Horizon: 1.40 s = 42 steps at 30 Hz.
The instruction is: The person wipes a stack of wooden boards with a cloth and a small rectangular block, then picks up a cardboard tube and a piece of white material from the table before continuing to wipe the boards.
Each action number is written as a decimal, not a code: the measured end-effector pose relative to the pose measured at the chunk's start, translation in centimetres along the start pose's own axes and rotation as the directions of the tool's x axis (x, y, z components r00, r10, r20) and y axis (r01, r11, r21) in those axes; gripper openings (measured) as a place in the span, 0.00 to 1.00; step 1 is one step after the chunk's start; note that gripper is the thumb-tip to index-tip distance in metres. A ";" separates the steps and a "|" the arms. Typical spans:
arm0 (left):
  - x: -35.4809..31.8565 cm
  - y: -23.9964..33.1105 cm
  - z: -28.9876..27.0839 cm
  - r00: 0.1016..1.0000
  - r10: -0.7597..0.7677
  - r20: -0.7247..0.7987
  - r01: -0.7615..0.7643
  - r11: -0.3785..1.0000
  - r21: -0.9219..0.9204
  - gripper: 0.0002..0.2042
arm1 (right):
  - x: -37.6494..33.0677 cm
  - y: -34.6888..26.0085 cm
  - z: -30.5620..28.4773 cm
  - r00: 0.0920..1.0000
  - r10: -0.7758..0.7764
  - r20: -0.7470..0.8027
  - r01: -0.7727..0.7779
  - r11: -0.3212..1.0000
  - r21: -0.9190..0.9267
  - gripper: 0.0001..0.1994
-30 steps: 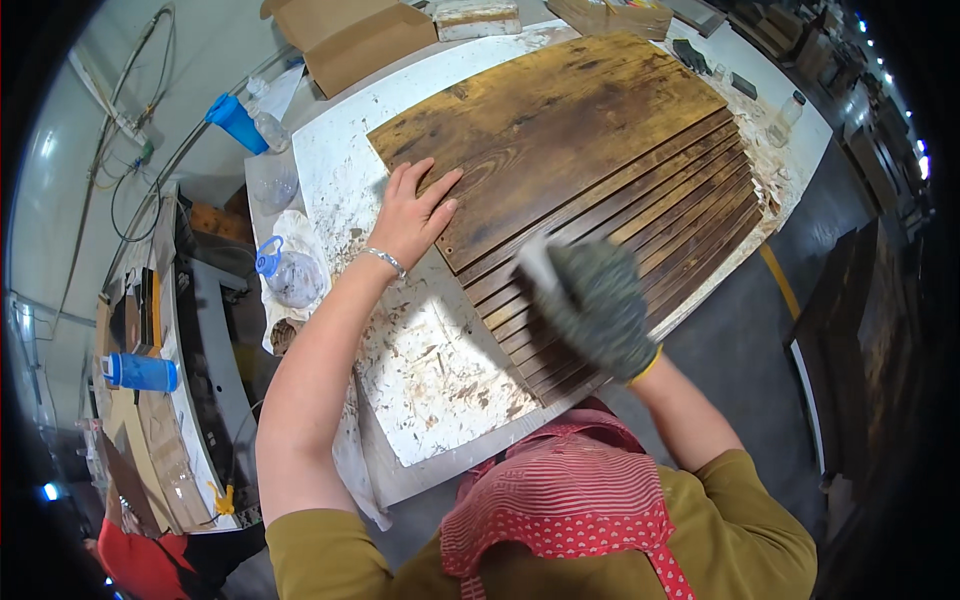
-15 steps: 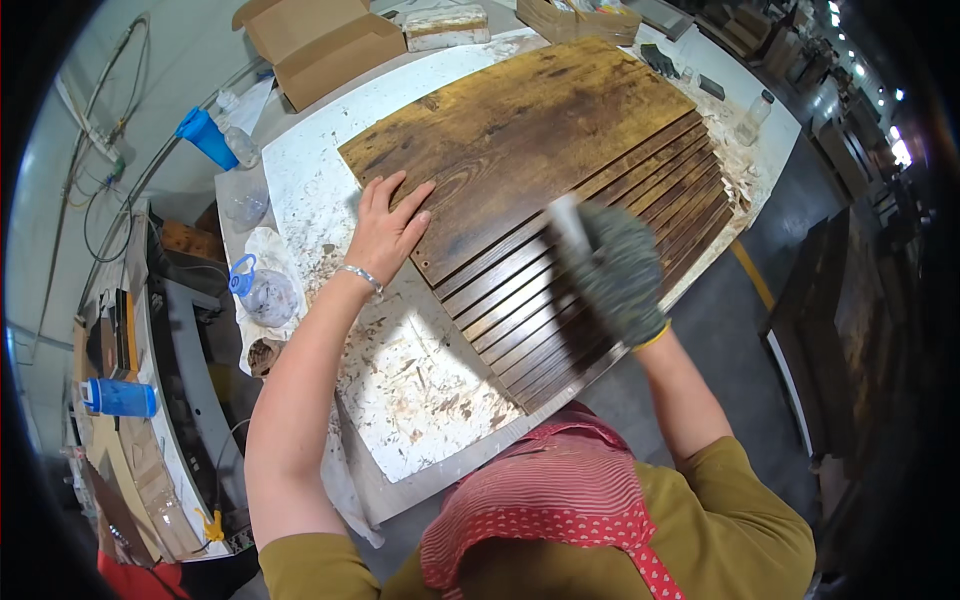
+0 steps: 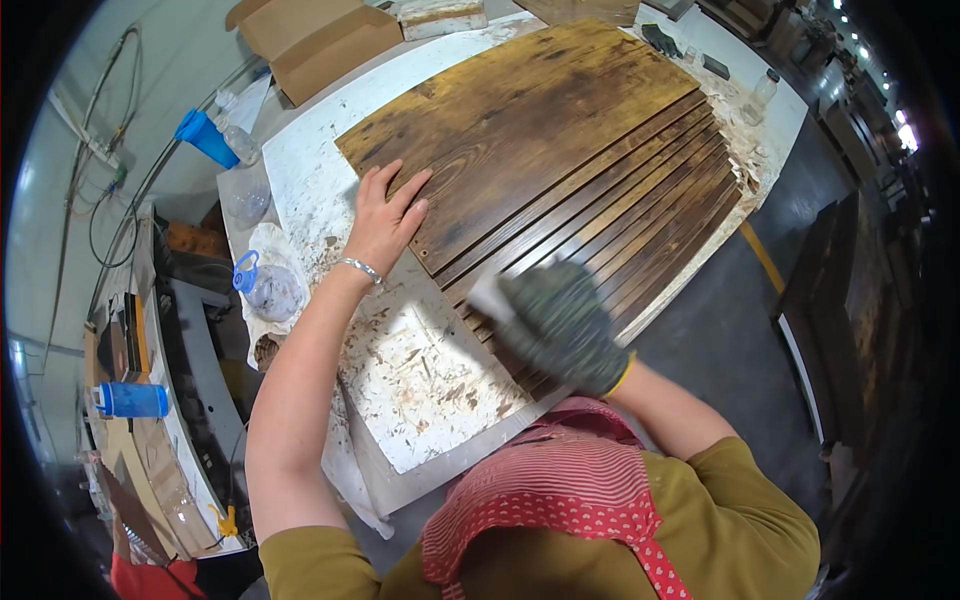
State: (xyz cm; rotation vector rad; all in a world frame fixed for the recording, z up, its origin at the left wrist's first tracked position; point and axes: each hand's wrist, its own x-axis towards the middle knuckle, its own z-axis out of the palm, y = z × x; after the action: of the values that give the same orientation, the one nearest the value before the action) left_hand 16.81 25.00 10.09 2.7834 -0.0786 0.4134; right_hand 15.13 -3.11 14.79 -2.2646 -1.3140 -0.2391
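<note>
A large brown wood-grain board (image 3: 530,120) lies on the table, with narrow dark slats (image 3: 640,225) side by side along its near edge. My bare left hand (image 3: 388,212), a silvery bracelet on its wrist, rests open on the board's left end with fingers spread. In a grey-green knit glove with a yellow cuff, my right hand (image 3: 565,325) is closed around a white pad-like piece (image 3: 490,298). That piece is over the slats' left ends, blurred by motion, so its exact kind is hard to tell.
The white table (image 3: 425,400) is smeared with brown stain. Left of it stand a blue cup (image 3: 207,137) and a clear jug with blue handle (image 3: 272,290). An open cardboard box (image 3: 315,45) sits at the back; a small bottle (image 3: 762,92) is at far right. Dark panels (image 3: 850,310) stand to the right.
My right hand has swept left and toward me along the slats with the white piece, now at their left ends. My left hand stays on the board.
</note>
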 end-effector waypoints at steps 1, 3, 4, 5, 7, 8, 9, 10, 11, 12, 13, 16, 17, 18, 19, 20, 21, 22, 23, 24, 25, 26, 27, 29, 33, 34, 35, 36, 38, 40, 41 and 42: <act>-0.1 0.3 -0.1 1.000 -0.002 0.002 0.002 1.000 0.004 0.20 | -0.4 1.8 -0.4 0.997 0.046 -0.056 -0.043 0.998 0.051 0.21; 0.3 1.0 -0.2 1.000 -0.028 0.011 0.028 0.999 -0.023 0.20 | -0.9 2.3 0.7 0.999 0.012 -0.038 -0.014 0.999 -0.052 0.18; 0.4 1.1 -0.2 1.000 -0.019 0.013 0.019 1.000 -0.023 0.20 | -0.8 0.9 1.3 0.998 0.022 0.060 -0.019 0.999 -0.048 0.17; 0.5 1.1 0.0 1.000 -0.015 0.004 0.015 1.000 -0.020 0.20 | -0.6 -0.6 2.3 0.982 -0.073 0.172 0.073 0.997 0.008 0.15; 0.9 0.8 0.5 1.000 -0.003 -0.002 0.003 1.000 -0.022 0.20 | -2.3 -3.1 5.3 0.956 -0.274 0.107 0.269 0.961 0.059 0.12; 0.6 0.3 0.5 1.000 -0.005 -0.013 0.005 1.000 -0.027 0.19 | -3.2 -3.7 6.3 0.933 -0.359 -0.041 0.360 0.915 0.183 0.12; 0.4 0.0 0.6 1.000 -0.007 -0.024 0.006 0.999 -0.036 0.19 | -2.9 -3.2 5.7 0.935 -0.352 -0.038 0.353 0.917 0.185 0.12; 0.5 0.0 0.7 1.000 -0.008 -0.015 0.008 0.999 -0.040 0.19 | -2.2 -2.2 4.3 0.969 -0.247 0.016 0.243 0.962 0.124 0.12; 0.5 -0.1 0.6 1.000 0.003 -0.029 -0.004 0.999 -0.034 0.19 | -1.6 -1.3 3.0 0.988 -0.140 0.069 0.135 0.989 0.066 0.13; 0.5 -0.2 0.6 0.999 0.018 -0.041 -0.019 0.999 -0.029 0.19 | -1.3 0.0 1.8 0.997 -0.016 0.081 0.014 1.000 0.020 0.17; 0.3 -0.3 0.3 0.999 0.007 -0.039 -0.009 0.999 -0.037 0.20 | -1.5 1.6 0.9 0.983 -0.136 -0.124 0.139 0.990 0.016 0.20; 0.9 0.1 0.3 1.000 0.001 -0.024 -0.003 0.997 -0.076 0.20 | -1.7 3.8 0.9 0.974 -0.134 -0.181 0.143 0.989 0.037 0.20; 0.8 -0.2 0.5 0.999 0.010 -0.031 -0.012 0.998 -0.062 0.20 | -2.3 3.8 1.2 0.975 -0.130 -0.182 0.140 0.989 0.040 0.20; 0.8 -0.3 0.7 1.000 0.011 -0.027 -0.013 0.998 -0.062 0.20 | -3.0 3.7 1.5 0.985 -0.102 -0.142 0.110 0.993 0.046 0.20; 0.7 -0.3 0.8 0.999 0.011 -0.032 -0.013 0.998 -0.057 0.20 | -3.6 3.3 1.7 0.992 -0.075 -0.102 0.080 0.996 0.050 0.19; 0.7 -0.5 0.8 0.999 0.011 -0.038 -0.013 0.999 -0.051 0.20 | -4.0 2.7 1.6 0.992 -0.073 -0.104 0.079 0.996 0.052 0.19; 0.6 -0.6 0.8 0.999 0.011 -0.033 -0.013 0.999 -0.051 0.20 | -4.1 1.4 1.2 0.994 -0.004 0.107 0.005 1.000 -0.008 0.18; 0.6 -0.5 0.8 0.999 0.024 -0.039 -0.026 0.998 -0.057 0.20 | -4.3 0.1 1.0 0.949 0.082 0.306 -0.059 0.995 -0.083 0.17; 0.7 -0.5 0.7 0.998 0.037 -0.044 -0.040 0.997 -0.064 0.19 | -5.0 -0.7 2.6 0.879 0.057 0.473 -0.017 0.996 -0.090 0.15; 1.0 -0.4 0.7 0.998 0.049 -0.044 -0.052 0.996 -0.068 0.19 | -6.5 -1.4 3.5 0.895 -0.093 0.437 0.130 0.990 -0.055 0.15; 1.0 -0.2 0.7 0.998 0.051 -0.045 -0.052 0.998 -0.032 0.19 | -8.4 -1.3 5.0 0.927 -0.219 0.305 0.219 0.975 0.037 0.15; 1.1 -0.1 0.9 0.998 0.054 -0.045 -0.054 0.999 0.000 0.19 | -9.7 -0.7 6.1 0.931 -0.329 0.159 0.313 0.943 0.114 0.15; 0.8 -0.6 0.9 0.998 0.047 -0.043 -0.047 0.999 0.005 0.19 | -9.2 -0.7 4.9 0.929 -0.333 0.158 0.317 0.941 0.121 0.15; 0.5 -1.1 0.9 0.997 0.048 -0.056 -0.051 0.998 -0.045 0.19 | -7.1 -0.5 1.3 0.951 -0.084 0.298 0.082 0.996 0.018 0.10; 1.1 -0.5 0.8 0.993 0.095 -0.077 -0.097 0.995 -0.030 0.19 | -8.5 0.0 3.6 0.990 -0.002 0.145 0.006 1.000 -0.028 0.07; 1.1 -0.5 0.8 0.992 0.098 -0.077 -0.101 0.995 -0.028 0.19 | -8.5 -1.1 4.5 0.971 -0.050 0.232 0.050 0.999 0.005 0.05; 1.1 -0.5 0.9 0.994 0.085 -0.074 -0.088 0.996 -0.031 0.19 | -9.3 -1.8 4.0 0.972 -0.193 0.131 0.187 0.980 0.061 0.05; 1.0 -0.6 0.9 0.995 0.071 -0.068 -0.073 0.997 -0.034 0.19 | -9.2 -1.9 3.6 0.973 -0.190 0.129 0.183 0.981 0.062 0.05; 1.1 -0.6 0.9 0.995 0.076 -0.064 -0.079 0.996 -0.037 0.19 | -9.1 -1.1 3.1 0.953 -0.120 0.277 0.094 0.990 0.107 0.06; 0.6 -1.0 0.8 0.996 0.069 -0.057 -0.071 0.997 -0.037 0.19 | -8.1 0.0 1.2 0.998 0.024 0.059 -0.025 0.999 0.029 0.11; 0.4 -1.4 0.7 0.995 0.075 -0.063 -0.076 0.997 -0.016 0.19 | -7.7 0.2 1.4 0.999 0.012 0.032 -0.013 0.999 0.029 0.10; 0.8 -1.4 0.7 0.993 0.095 -0.072 -0.095 0.995 0.000 0.19 | -7.6 0.4 1.2 1.000 0.008 0.001 -0.008 1.000 0.018 0.09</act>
State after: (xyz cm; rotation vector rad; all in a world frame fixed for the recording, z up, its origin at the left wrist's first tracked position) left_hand 17.88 26.09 9.28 2.7660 -0.1951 0.5357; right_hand 11.48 -8.42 10.62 -2.2552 -1.3018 -0.2223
